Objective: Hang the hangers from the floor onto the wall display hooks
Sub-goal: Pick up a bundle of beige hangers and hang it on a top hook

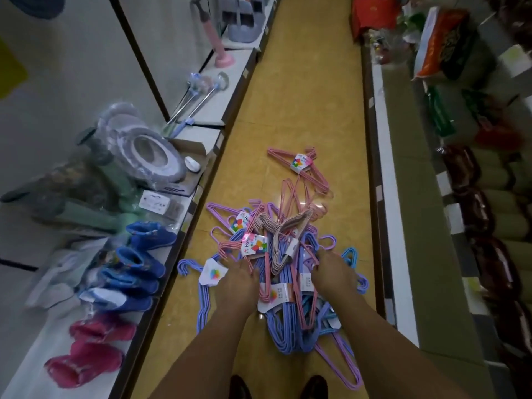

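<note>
Head view shows my left hand (236, 279) and right hand (331, 272) curled into the heap of banded blue, purple and pink wire hangers (283, 321) at lower centre on the yellow floor (302, 110), gathering bundles; next I judge lifting them clear untangled.

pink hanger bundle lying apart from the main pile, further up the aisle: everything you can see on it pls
The pink hanger bundle is a set of thin, coated-looking wire hangers held together by a white paper label with a multicoloured logo. It lies flat on the yellow floor, hooks towards the far end, just beyond the pile of hangers. Its near end seems to overlap loose pink hangers at the pile's edge. Neither hand touches it.
</note>
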{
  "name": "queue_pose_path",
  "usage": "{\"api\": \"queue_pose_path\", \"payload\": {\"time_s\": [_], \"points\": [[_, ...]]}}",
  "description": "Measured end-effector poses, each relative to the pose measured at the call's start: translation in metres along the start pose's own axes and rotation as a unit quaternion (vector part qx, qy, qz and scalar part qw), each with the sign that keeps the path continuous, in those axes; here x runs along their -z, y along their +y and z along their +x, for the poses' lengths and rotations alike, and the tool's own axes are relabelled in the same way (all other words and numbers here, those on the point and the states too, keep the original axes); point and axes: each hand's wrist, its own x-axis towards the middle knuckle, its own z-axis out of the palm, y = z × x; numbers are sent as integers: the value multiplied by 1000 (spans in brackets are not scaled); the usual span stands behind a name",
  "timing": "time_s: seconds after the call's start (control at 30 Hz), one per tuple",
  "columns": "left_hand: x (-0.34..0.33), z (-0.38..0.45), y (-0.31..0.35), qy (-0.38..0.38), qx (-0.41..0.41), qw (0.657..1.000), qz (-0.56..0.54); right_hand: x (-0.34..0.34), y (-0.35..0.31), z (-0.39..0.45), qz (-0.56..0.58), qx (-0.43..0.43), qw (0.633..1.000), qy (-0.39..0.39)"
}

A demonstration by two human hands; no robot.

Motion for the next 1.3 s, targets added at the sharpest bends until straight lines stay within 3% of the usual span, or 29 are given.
{"api": "queue_pose_path", "payload": {"time_s": [0.27,0.53,0.77,1.1,1.3], "points": [[-128,96,-29,-23,-9,999,-23,-116,25,97,-29,25,998,-41],[-197,162,-38,-30,-22,999,-1,-186,34,171,-12,35,997,-74],[-250,218,-42,-35,-14,997,-74,-245,26,222,-1,102,992,-78],[-302,271,-27,-76,25,979,-187,-281,26,261,55,79,995,-28],[-306,286,-29,-88,94,975,-182,-279,25,265,69,92,993,-8]]}}
